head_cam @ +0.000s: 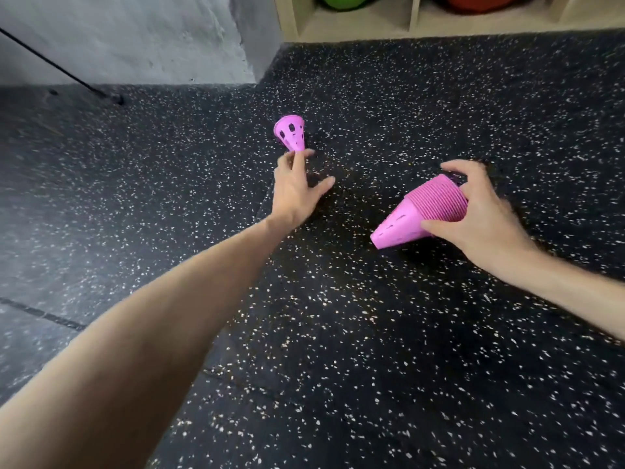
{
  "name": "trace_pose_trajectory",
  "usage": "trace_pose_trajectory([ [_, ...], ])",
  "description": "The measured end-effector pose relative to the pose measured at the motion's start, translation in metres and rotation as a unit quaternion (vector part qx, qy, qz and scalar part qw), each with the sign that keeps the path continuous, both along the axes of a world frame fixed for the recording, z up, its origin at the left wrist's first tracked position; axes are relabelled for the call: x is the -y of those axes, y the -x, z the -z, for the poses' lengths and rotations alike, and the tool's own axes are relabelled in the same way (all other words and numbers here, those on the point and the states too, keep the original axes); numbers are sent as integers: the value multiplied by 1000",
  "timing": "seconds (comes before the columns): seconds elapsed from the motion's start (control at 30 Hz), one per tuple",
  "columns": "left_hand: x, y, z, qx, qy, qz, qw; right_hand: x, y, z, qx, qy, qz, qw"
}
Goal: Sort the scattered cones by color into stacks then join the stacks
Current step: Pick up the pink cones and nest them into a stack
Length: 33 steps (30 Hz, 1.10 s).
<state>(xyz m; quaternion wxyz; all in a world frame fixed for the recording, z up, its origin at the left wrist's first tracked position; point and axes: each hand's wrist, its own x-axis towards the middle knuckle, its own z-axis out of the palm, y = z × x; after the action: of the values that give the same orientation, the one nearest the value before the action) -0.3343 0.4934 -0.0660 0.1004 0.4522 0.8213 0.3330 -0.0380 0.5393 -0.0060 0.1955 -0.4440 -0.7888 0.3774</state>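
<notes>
A single pink cone (290, 133) with holes in its wall is held just above the speckled black floor, narrow end toward me. My left hand (297, 184) pinches that narrow end between fingertips, the other fingers spread. To the right, a stack of several pink cones (422, 213) lies tilted with its narrow tip pointing down-left. My right hand (480, 214) grips the stack around its wide ribbed end, thumb below and fingers over the top. No cones of another colour are in view.
A wooden shelf unit (355, 27) stands at the back, holding a green ball (341, 0) and a red ball (480, 1). A grey wall (135, 35) rises at the back left, with a black cord (61, 67) running down to the floor.
</notes>
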Motion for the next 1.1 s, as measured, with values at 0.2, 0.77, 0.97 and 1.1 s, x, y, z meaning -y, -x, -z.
trace_pose_trajectory([
  [0.2,-26,33,10,-9,70,4,997,-16,13,8,-23,4,10,1000],
  [0.77,-91,54,-6,-66,55,30,996,-28,17,24,9,20,9,1000],
  [0.97,-102,34,-4,-101,68,52,991,-24,12,21,2,22,6,1000],
  [1.1,-108,25,-1,-103,58,49,992,-16,6,28,-14,27,18,999],
])
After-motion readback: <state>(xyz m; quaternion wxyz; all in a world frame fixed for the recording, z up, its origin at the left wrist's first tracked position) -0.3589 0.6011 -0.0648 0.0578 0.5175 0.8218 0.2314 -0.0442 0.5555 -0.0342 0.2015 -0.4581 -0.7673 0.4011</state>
